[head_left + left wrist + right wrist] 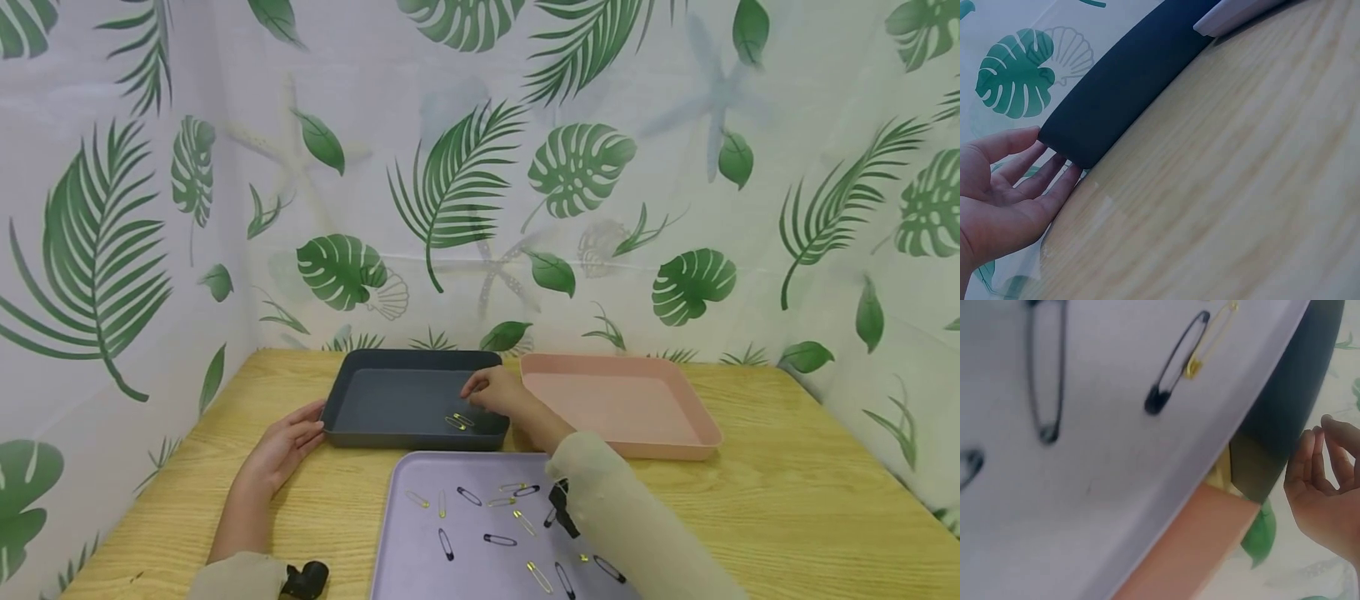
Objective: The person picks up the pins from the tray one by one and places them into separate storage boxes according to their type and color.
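My left hand [283, 450] touches the left end of the dark grey tray [405, 440] with its fingertips. The left wrist view puts the thumb at the rim, with the fingers [1054, 195] fairly straight against the end wall. Over the right part of that tray hovers my right hand [495, 392], fingers loosely bent and nothing visible between thumb and fingertips in the right wrist view. Below it, two gold safety pins [455, 422] lie on the tray floor. Nearer to me, the lilac tray [405, 467] bears several scattered gold and black safety pins [500, 540].
A pink tray [615, 400] stands right of the dark one, behind my right forearm. All three trays are on a wood-grain table [810, 500]. Leaf-patterned cloth [465, 317] closes off the back and both sides. My right sleeve [637, 517] covers part of the lilac tray.
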A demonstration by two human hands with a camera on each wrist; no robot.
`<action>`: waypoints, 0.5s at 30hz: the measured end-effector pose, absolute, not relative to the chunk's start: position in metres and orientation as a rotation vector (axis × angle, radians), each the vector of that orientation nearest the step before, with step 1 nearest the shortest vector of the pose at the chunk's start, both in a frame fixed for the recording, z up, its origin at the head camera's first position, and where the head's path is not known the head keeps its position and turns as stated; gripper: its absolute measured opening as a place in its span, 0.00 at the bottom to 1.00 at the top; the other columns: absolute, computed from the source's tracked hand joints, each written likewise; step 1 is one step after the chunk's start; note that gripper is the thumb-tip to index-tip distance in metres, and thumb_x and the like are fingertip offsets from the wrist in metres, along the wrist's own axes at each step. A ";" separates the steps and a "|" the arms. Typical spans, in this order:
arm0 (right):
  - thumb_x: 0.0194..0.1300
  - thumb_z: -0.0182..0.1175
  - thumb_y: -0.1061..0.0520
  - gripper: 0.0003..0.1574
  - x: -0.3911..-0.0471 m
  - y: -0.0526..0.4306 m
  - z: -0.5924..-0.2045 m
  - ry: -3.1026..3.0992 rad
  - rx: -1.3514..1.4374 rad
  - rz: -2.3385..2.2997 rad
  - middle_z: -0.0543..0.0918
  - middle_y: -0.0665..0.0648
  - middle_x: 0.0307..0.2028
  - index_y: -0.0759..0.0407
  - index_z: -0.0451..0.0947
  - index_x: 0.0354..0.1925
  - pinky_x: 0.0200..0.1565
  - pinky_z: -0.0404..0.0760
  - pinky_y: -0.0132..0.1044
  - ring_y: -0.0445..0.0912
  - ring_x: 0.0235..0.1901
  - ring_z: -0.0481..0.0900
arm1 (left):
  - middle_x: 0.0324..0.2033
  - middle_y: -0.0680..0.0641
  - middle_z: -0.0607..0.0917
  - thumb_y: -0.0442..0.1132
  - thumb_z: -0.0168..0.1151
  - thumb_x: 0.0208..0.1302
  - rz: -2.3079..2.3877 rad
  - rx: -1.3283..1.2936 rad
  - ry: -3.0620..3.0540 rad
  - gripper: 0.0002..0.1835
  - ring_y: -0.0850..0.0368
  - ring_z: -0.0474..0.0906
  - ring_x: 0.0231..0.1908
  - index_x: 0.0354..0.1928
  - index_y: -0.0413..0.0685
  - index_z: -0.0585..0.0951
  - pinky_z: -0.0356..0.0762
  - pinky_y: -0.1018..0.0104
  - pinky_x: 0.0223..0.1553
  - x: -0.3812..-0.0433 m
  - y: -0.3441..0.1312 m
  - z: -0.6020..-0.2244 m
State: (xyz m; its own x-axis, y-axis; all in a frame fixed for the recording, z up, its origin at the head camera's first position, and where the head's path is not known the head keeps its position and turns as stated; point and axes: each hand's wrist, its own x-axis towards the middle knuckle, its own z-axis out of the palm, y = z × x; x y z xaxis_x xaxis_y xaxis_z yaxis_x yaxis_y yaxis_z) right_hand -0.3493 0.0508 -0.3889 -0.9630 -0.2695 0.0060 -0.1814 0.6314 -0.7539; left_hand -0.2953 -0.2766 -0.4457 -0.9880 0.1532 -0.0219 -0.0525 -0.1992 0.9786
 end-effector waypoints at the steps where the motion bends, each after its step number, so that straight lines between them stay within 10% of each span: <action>1: 0.55 0.61 0.66 0.05 -0.347 0.053 -0.387 2.738 -0.389 -1.244 0.80 0.52 0.26 0.63 0.81 0.33 0.27 0.75 0.32 0.42 0.24 0.73 | 0.66 0.37 0.55 0.27 0.44 0.68 2.330 0.119 1.899 0.30 0.68 0.72 0.46 0.68 0.31 0.47 0.66 0.70 0.53 -0.295 -0.277 -0.446; 15: 0.57 0.61 0.65 0.04 -0.308 0.089 -0.368 2.699 -0.638 -1.173 0.79 0.50 0.28 0.61 0.81 0.34 0.33 0.77 0.37 0.43 0.30 0.74 | 0.66 0.40 0.56 0.28 0.46 0.68 2.336 0.085 1.873 0.31 0.67 0.72 0.47 0.69 0.32 0.48 0.67 0.70 0.53 -0.291 -0.276 -0.444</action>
